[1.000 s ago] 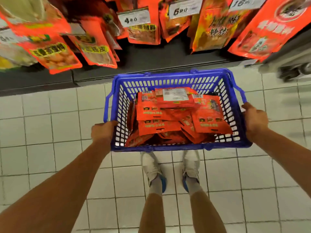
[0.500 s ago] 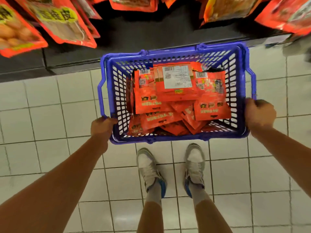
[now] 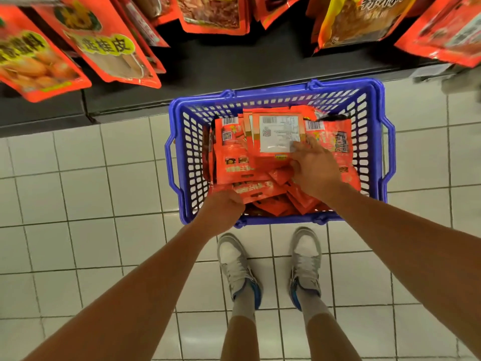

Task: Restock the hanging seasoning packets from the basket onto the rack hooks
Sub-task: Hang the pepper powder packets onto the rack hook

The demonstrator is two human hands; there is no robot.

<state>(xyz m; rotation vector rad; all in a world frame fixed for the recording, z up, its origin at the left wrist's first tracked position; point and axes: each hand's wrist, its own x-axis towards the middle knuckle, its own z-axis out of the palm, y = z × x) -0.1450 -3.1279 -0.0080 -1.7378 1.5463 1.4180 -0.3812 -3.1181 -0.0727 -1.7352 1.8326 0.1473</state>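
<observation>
Head view, the only one supplied: a blue basket [image 3: 374,142] is seen standing on the tiled floor [image 3: 78,199] below the rack, with the shoes [image 3: 235,267] just on its near side. A loose heap of orange seasoning packets [image 3: 234,162] is held inside the basket; the uppermost packet [image 3: 279,134] lies back-up, its white label and barcode showing, near the basket's far wall. The right hand [image 3: 315,168] is laid over the heap toward the basket's right side, fingers spread and reaching onto the label's lower corner; a closed grip is not shown. The left hand [image 3: 221,212] is at the basket's near-left corner, fingers curled at the edge of a packet; whether it is actually pinched cannot be told. The packets are judged light, flat, flexible and glossy, so likely to slide over one another; a pinch at the top margin beside the hang slot is judged best. The top packet's long axis is judged to run from the basket's far wall toward its near wall. Hung packets [image 3: 109,53] are seen beyond the basket's far wall.
</observation>
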